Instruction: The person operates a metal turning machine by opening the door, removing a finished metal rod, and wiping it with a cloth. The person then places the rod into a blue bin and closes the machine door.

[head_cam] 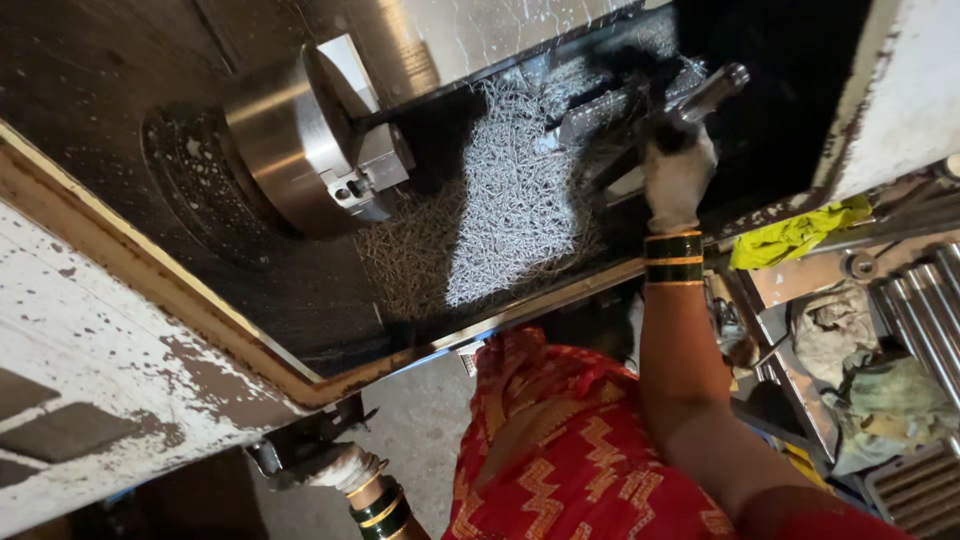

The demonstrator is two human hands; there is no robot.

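Right hand (676, 172), in a dirty white glove, is reached deep into the open lathe, fingers wrapped around the lower end of a metal handle (708, 92) that angles up toward the top right of the machine bed. The grip looks closed on it, though the fingertips are partly in shadow. Green and gold bangles (673, 259) sit at the wrist, just above the front edge of the bed.

Left hand (340, 468), also gloved, is low at the bottom of view, under the front rail of the machine, against a dark metal part (300, 450); whether it clasps that part or only rests there cannot be told.

Progress, as a judgement: the chuck (300, 140) at the left end of the bed shows no workpiece in its jaws that can be made out, and a thick heap of metal shavings (500, 200) covers the bed between chuck and handle, so cutting appears done here and the swarf uncleared.

The handle lies inside the grip, well apart from the chuck, past the far right side of the shavings.

Outside the machine, right of the arm: a yellow rag (795, 235), steel rods (925, 310) and crumpled cloths (870, 395) on a side rack.
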